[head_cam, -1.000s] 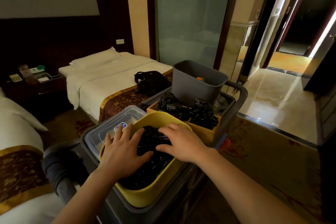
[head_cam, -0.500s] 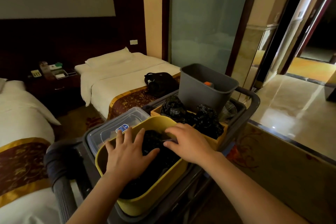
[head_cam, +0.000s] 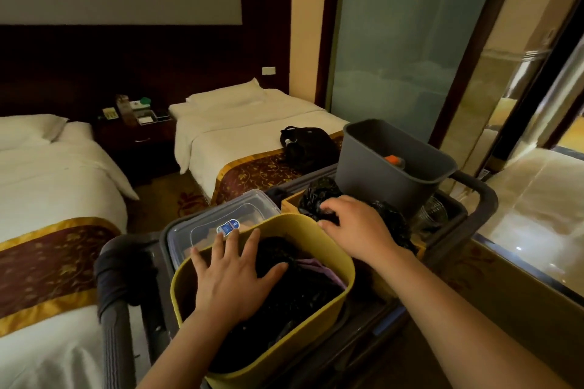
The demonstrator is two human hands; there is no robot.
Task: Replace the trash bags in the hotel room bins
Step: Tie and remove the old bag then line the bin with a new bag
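1. The left hand (head_cam: 234,275) lies flat with its fingers spread, the palm pressing on the black bag (head_cam: 300,297) that fills the yellow bin (head_cam: 316,328).
2. The right hand (head_cam: 357,227) reaches past the yellow bin's far rim. Its fingers are curled, and as far as the dim view shows, thumb and fingertips pinch the crumpled black bags (head_cam: 316,196).
3. Those bags sit bunched in a tan tray (head_cam: 289,204) just behind the yellow bin.
4. A purple scrap (head_cam: 319,268) shows beside the black bag.
5. The grey bin (head_cam: 379,177) stands upright behind the tray, with an orange object (head_cam: 392,158) inside.
6. A clear lidded box (head_cam: 221,218) sits left of the yellow bin, and everything rides on the cart (head_cam: 483,199).
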